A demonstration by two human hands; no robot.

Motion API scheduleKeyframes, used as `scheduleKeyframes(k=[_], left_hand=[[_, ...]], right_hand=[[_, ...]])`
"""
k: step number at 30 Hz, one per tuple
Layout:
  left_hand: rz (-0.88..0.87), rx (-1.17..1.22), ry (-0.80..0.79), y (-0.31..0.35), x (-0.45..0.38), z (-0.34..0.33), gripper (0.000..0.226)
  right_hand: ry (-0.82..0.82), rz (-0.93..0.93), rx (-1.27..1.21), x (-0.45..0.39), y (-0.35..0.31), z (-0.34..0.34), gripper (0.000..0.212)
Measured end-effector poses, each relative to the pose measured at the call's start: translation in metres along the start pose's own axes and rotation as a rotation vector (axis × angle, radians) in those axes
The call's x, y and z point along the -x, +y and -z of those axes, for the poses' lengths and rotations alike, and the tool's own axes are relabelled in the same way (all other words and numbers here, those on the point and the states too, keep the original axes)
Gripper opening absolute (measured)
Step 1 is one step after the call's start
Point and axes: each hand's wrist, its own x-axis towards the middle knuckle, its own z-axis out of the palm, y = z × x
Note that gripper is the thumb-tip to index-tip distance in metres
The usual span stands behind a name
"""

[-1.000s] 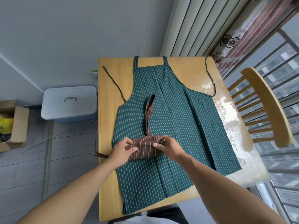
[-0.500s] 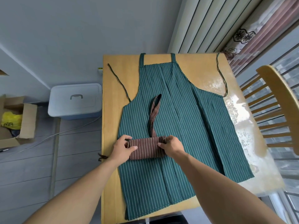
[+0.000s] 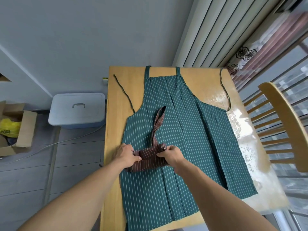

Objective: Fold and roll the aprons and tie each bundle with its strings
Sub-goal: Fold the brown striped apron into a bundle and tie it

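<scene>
1. Two hands gripped the rolled brown striped apron (image 3: 150, 160), the left hand (image 3: 127, 155) and the right hand (image 3: 171, 155) each curled round an end, likely to keep the roll tight for tying.
2. Its strap (image 3: 158, 125) trailed across the flat green striped apron (image 3: 183, 139) on the wooden surface (image 3: 115, 117).
3. A chair (image 3: 283, 127) stood just beside; a storage box (image 3: 77, 109) sat on the floor.

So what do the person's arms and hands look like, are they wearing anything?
Nothing is worn on either one. The left hand and right hand are bare, with no gloves, rings or watch showing. Both forearms are bare too, with no sleeves in view as far up as the picture goes. No marks or bands show on them.
</scene>
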Motion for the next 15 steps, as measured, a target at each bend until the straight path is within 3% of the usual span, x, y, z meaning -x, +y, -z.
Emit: scheduleKeyframes(k=[2, 5, 8, 10, 15], left_hand=[[-0.034, 0.217, -0.225, -0.006, 0.003, 0.019, 0.062], [-0.118, 0.476, -0.492, 0.002, 0.02, 0.049, 0.09], [-0.195, 0.692, -0.733, 0.035, 0.044, 0.071, 0.062], [-0.219, 0.84, -0.672, 0.06, 0.066, 0.08, 0.044], [-0.328, 0.938, -0.218, 0.111, 0.107, 0.092, 0.032]], right_hand=[[-0.036, 0.123, 0.09, 0.013, -0.02, 0.014, 0.029], [-0.267, 0.189, 0.125, 0.038, -0.068, 0.047, 0.042], [-0.409, 0.205, 0.22, 0.067, -0.112, 0.078, 0.042], [-0.373, 0.227, 0.171, 0.087, -0.133, 0.094, 0.04], [-0.053, 0.304, -0.252, 0.117, -0.138, 0.103, 0.049]])
